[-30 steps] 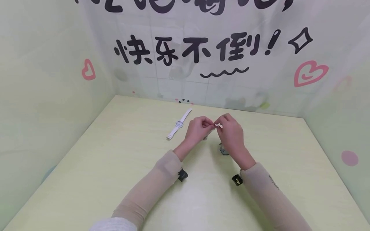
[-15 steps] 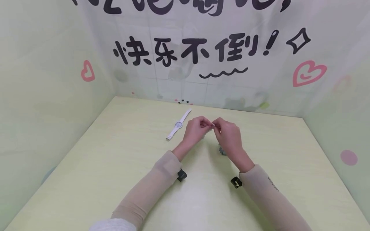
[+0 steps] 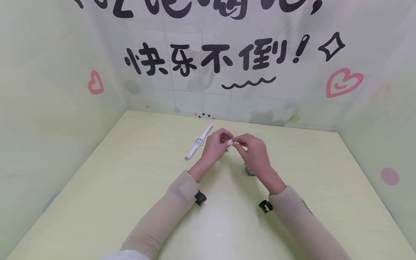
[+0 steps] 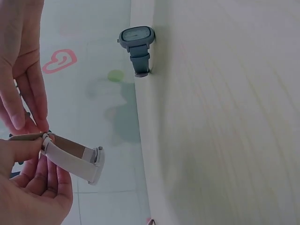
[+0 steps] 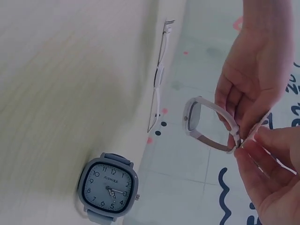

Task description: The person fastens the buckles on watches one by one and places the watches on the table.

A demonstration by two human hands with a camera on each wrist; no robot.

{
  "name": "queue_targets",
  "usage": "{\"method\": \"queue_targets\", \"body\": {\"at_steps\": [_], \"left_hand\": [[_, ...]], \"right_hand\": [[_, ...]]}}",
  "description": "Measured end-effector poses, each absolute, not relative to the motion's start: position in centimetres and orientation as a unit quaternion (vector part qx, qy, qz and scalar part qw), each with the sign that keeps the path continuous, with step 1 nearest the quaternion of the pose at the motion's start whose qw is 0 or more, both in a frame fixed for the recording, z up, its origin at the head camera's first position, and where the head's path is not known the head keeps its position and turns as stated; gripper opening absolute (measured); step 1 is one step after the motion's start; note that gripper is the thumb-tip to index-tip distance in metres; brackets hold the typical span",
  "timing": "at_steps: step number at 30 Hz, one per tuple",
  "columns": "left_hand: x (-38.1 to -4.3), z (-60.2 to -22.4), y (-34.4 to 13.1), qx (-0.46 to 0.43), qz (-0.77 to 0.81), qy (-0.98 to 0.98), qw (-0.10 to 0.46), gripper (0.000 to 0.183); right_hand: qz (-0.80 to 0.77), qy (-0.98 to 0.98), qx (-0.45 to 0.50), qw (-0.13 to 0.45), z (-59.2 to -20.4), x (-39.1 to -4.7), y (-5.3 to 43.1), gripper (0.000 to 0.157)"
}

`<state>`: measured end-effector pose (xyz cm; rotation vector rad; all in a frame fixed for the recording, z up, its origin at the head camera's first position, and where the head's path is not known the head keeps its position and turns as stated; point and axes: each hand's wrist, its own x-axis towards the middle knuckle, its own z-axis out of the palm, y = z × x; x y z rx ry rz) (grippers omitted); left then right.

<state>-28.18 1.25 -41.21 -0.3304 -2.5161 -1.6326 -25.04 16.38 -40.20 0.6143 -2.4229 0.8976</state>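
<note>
We see the left hand (image 3: 212, 147) pinching the strap of a white watch (image 4: 70, 163) between thumb and fingers, while the right hand (image 3: 256, 152) pinches the same strap near its end, the fingertips close together. The strap bends into a loop, and we see it held above the table (image 3: 224, 227). Below the right hand, partly hidden by it from the head view, a blue-gray watch (image 5: 108, 189) rests on the tabletop. Near the left hand, to its left, a second white watch (image 3: 199, 141) lies stretched out. Behind everything, we see black lettering (image 3: 216, 59) on a pale backdrop (image 3: 195, 101).
</note>
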Motion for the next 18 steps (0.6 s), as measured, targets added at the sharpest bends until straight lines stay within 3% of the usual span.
{"method": "queue_targets", "body": {"at_steps": [6, 13, 18], "left_hand": [[-28.3, -41.1, 0.4, -0.131, -0.559, -0.818, 0.043, 0.015], [-28.4, -41.1, -0.1, -0.147, -0.584, -0.798, 0.009, 0.018], [-28.5, -41.1, -0.4, -0.137, -0.612, -0.778, -0.03, 0.02]], "right_hand": [[0.448, -0.852, 0.203, 0.177, -40.0, -25.7, 17.1, 0.021], [0.462, -0.86, 0.187, 0.106, -40.4, -26.5, 17.5, 0.026], [0.452, -0.862, 0.201, 0.113, -40.5, -26.5, 17.5, 0.024]]}}
